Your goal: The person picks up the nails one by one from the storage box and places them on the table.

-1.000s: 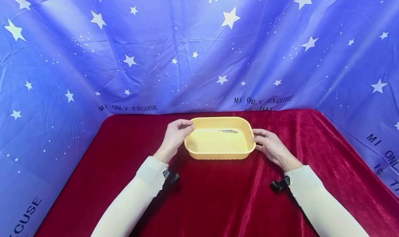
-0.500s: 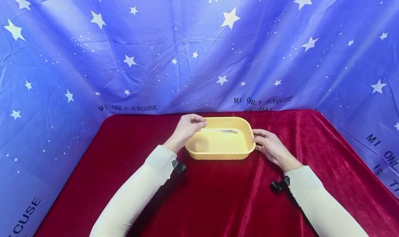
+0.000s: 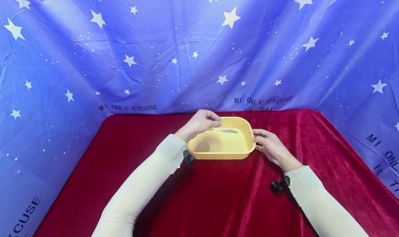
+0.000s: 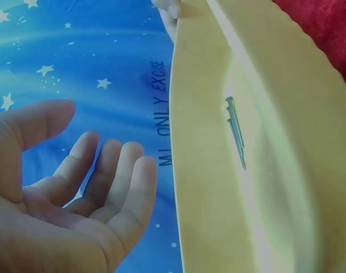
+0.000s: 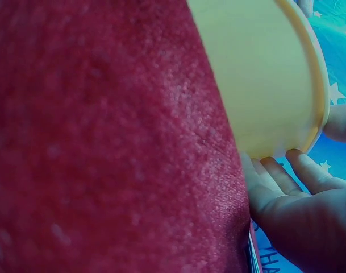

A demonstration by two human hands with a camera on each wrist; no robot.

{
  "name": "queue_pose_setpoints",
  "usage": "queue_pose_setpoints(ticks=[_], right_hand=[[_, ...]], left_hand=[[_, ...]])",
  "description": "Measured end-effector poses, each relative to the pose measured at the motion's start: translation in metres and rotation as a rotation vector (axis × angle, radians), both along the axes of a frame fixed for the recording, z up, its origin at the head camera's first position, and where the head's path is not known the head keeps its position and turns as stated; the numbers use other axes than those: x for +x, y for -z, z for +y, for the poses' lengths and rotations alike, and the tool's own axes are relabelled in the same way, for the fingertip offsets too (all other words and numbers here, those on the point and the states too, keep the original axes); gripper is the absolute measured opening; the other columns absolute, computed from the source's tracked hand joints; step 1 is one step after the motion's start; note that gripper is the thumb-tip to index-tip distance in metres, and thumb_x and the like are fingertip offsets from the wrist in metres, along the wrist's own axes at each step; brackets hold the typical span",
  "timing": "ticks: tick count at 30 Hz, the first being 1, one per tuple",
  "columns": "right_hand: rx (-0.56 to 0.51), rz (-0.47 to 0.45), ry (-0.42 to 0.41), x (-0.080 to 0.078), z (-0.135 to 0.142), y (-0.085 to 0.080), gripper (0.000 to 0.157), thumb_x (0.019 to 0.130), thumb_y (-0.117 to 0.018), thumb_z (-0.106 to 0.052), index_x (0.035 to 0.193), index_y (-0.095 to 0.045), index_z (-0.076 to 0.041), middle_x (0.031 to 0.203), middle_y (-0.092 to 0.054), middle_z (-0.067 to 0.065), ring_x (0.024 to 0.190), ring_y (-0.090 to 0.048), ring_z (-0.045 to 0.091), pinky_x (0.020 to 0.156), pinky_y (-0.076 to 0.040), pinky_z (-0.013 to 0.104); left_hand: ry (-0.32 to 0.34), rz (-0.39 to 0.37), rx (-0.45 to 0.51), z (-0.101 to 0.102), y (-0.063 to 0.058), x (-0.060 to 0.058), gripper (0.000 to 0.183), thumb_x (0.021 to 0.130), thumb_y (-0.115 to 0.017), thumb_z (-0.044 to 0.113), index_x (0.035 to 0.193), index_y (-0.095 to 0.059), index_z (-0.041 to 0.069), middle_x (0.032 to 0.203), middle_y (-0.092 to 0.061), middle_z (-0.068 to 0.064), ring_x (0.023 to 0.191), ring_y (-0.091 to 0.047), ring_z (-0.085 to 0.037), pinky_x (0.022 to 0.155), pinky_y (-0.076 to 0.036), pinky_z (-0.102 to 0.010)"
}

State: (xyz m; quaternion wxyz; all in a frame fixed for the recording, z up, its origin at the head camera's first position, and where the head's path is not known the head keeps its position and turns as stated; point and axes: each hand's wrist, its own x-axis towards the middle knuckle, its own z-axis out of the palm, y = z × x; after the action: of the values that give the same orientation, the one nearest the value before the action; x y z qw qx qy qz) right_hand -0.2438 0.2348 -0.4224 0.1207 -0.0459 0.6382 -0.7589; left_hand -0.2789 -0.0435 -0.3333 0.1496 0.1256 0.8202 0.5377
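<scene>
Up close, pale sleeves run in from the bottom of the head view, a small black device at each wrist. Next comes the red, cloth-covered desk, and on it, toward the far edge, sits the yellow tray. Right hand has hold of the tray's right end: thumb at the rim, fingertips against the outer wall. And the left hand? Nothing in it! Fingers loose and gently bent, it hangs over the left side of the tray, fingertips near the nails but apart from them. Those nails lie bunched together on the tray's floor, right of the middle and toward the back, heads pointing right. Behind it all, the blue backdrop fills the view, white stars scattered across, dark lettering along its lower part.
</scene>
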Motion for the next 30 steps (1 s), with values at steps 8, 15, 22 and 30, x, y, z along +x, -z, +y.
queue_pose_setpoints(ticks=[8,15,22,30], right_hand=[[0.004,-0.004,-0.006,-0.001,0.001,-0.002,0.050,0.092,-0.054,0.000,0.135,-0.032,0.015,0.107,-0.061,0.008,0.092,-0.063,0.017,0.083,-0.055,0.030],[0.009,0.013,-0.010,-0.001,0.002,0.001,0.050,0.092,-0.054,0.001,0.134,-0.033,0.015,0.108,-0.061,0.008,0.091,-0.063,0.018,0.083,-0.056,0.031],[0.010,0.015,-0.006,0.000,0.002,0.002,0.052,0.091,-0.055,0.000,0.136,-0.032,0.015,0.113,-0.059,0.011,0.093,-0.063,0.018,0.083,-0.056,0.032],[0.023,0.011,0.010,0.000,0.001,0.003,0.052,0.091,-0.056,-0.001,0.135,-0.033,0.014,0.112,-0.060,0.011,0.092,-0.063,0.018,0.083,-0.056,0.031]], left_hand=[[0.060,0.010,-0.032,0.015,-0.009,-0.005,0.017,0.085,-0.071,0.014,0.098,-0.068,0.004,0.096,-0.066,-0.004,0.089,-0.060,-0.015,0.079,-0.056,-0.030],[0.136,0.043,-0.128,0.023,-0.006,-0.014,0.019,0.084,-0.072,0.016,0.099,-0.068,0.005,0.095,-0.067,-0.002,0.084,-0.059,-0.014,0.073,-0.055,-0.027],[0.190,0.087,-0.234,0.028,-0.004,-0.025,0.021,0.084,-0.072,0.017,0.101,-0.068,0.006,0.096,-0.068,-0.002,0.093,-0.062,-0.021,0.073,-0.052,-0.023],[0.293,0.272,-0.475,0.038,0.002,-0.037,0.016,0.083,-0.073,0.016,0.096,-0.069,0.008,0.092,-0.068,-0.001,0.087,-0.062,-0.012,0.079,-0.050,-0.021]])
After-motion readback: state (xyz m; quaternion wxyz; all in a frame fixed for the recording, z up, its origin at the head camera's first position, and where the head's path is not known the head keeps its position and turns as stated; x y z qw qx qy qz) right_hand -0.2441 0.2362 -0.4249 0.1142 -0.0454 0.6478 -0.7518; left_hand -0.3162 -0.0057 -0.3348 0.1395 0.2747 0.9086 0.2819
